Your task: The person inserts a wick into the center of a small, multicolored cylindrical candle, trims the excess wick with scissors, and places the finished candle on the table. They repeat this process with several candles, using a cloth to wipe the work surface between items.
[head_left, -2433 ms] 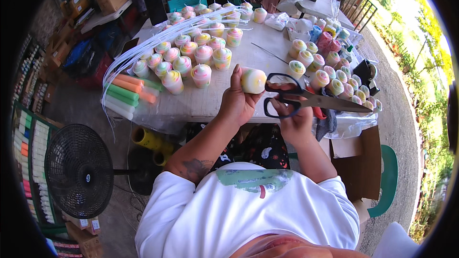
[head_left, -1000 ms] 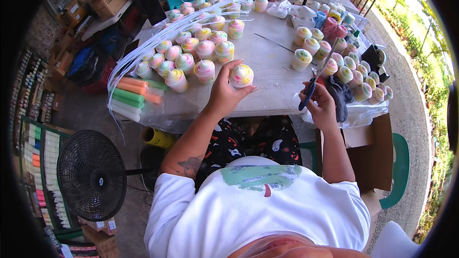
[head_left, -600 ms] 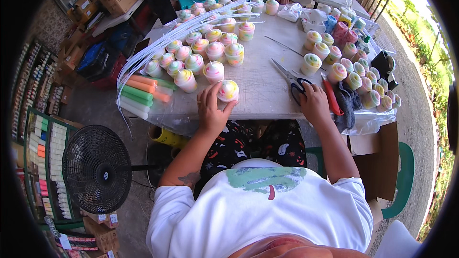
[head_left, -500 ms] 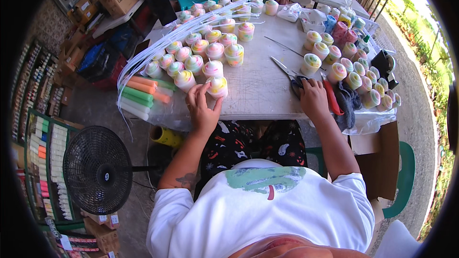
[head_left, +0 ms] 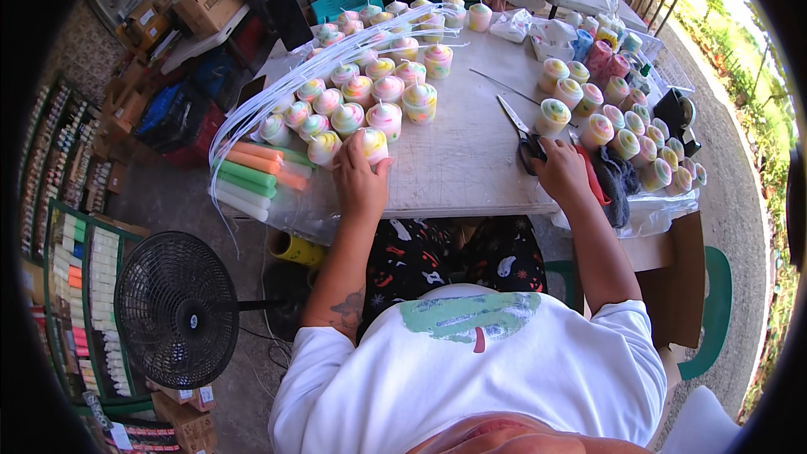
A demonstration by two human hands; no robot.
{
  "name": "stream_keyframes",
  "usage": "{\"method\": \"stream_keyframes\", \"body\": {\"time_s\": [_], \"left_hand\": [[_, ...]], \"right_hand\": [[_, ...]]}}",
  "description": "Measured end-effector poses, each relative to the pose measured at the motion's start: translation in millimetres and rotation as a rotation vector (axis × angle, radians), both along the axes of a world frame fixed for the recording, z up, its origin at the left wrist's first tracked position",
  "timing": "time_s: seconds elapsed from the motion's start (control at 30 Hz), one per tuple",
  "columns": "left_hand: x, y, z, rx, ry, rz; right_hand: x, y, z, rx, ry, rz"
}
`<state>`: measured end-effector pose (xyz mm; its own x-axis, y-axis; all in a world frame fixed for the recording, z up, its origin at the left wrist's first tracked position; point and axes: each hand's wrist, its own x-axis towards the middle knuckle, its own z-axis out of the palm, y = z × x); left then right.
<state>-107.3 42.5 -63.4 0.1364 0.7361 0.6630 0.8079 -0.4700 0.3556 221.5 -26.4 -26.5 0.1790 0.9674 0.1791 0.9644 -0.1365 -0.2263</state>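
My left hand [head_left: 360, 175] is closed around a small swirl-topped candle [head_left: 375, 145] in white, yellow and pink, at the near corner of a group of similar candles [head_left: 346, 119]. Its fingers cover part of the candle's left side. My right hand [head_left: 561, 170] grips the dark handles of a pair of scissors [head_left: 523, 130] lying on the table, blades pointing away to the left. Beside that hand are a red-handled tool [head_left: 597, 176] and a dark grey cloth [head_left: 620, 189], partly hidden by my fingers and wrist.
Long white wicks [head_left: 277, 88] lie across the candles on the left. Orange, green and white sticks [head_left: 248, 172] rest at the table's left edge. More candles [head_left: 626, 143] and a tape dispenser [head_left: 677, 113] stand right. A thin rod [head_left: 504, 84] lies on the table [head_left: 462, 147]. A fan [head_left: 176, 311] stands left.
My left hand has moved the candle slightly left and away, closer to the group. The scissors have turned, their tips shifting right, with my right hand at the handles.
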Motion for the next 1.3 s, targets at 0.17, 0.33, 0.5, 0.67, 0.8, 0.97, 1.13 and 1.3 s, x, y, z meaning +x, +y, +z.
{"method": "stream_keyframes", "body": {"time_s": [0.17, 0.33, 0.5, 0.67, 0.8, 0.97, 1.13, 1.3], "left_hand": [[-4, 20, -9, 0.169, 0.023, -0.038], [5, -4, 8, 0.223, -0.027, -0.008], [10, -25, -4, 0.218, -0.014, -0.138], [13, -24, -21, 0.205, -0.067, -0.169], [13, -22, -21, 0.197, -0.068, -0.174], [15, -21, -23, 0.197, -0.09, -0.186], [14, -23, -18, 0.226, -0.073, -0.182], [14, -23, -21, 0.2, -0.087, -0.188]], "right_hand": [[8, 11, 8, -0.166, 0.017, -0.011], [31, 25, 13, -0.251, 0.335, 0.127], [15, 34, 21, -0.182, 0.875, 0.353], [-34, 60, 56, -0.017, 0.133, 0.374], [-54, 75, 75, -0.072, 0.04, 0.289], [-60, 89, 76, -0.097, -0.067, 0.286], [-69, 97, 73, -0.133, -0.086, 0.301], [-72, 100, 75, -0.124, -0.087, 0.326]]}}
